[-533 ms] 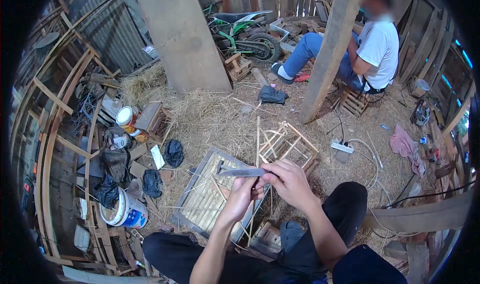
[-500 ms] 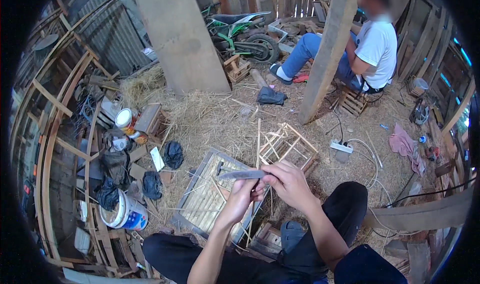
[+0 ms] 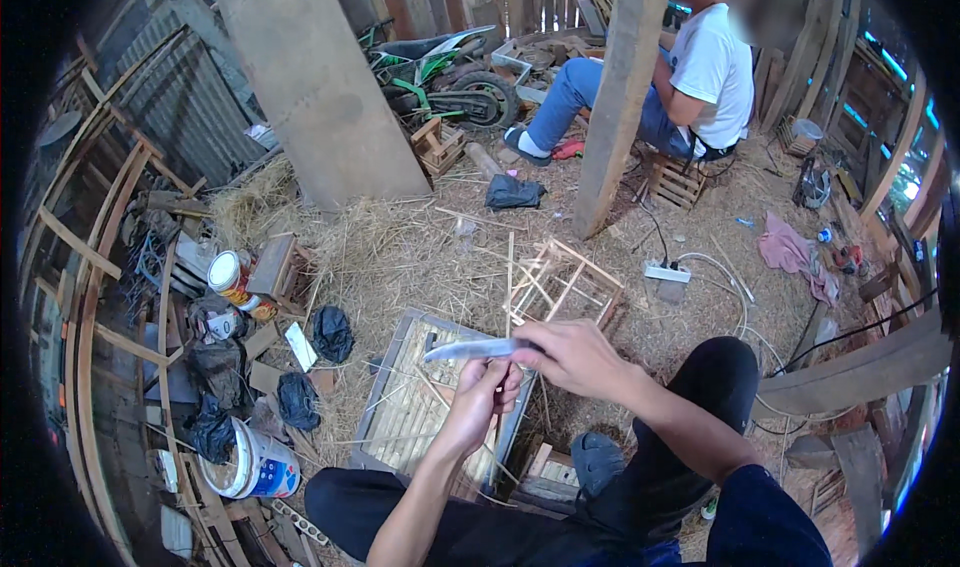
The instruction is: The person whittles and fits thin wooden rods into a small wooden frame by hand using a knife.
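My right hand [image 3: 575,359] is closed round the handle of a knife [image 3: 465,350], its blade pointing left. Just below the blade, my left hand [image 3: 480,399] grips a thin wooden strip [image 3: 510,277] that stands out beyond the fingers and shows again beneath the hand. The blade lies across the strip close to my left thumb; whether they touch I cannot tell. Under my hands is a slatted panel [image 3: 397,423] with a grey border, thin strips lying over it. A small open frame of wooden sticks [image 3: 592,279] sits just beyond my right hand.
Another person [image 3: 705,67] sits on a slatted stool [image 3: 680,179] behind a slanted post [image 3: 625,97]. A white power strip [image 3: 667,272] and cables lie at right. On the left are a white bucket [image 3: 262,462], black plastic bags [image 3: 332,333] and cans [image 3: 228,272]. A motorbike [image 3: 440,77] stands behind.
The view has shifted a little to the right. My right hand and forearm have turned flatter, and the knife has moved slightly left relative to my left hand, which keeps its grip.
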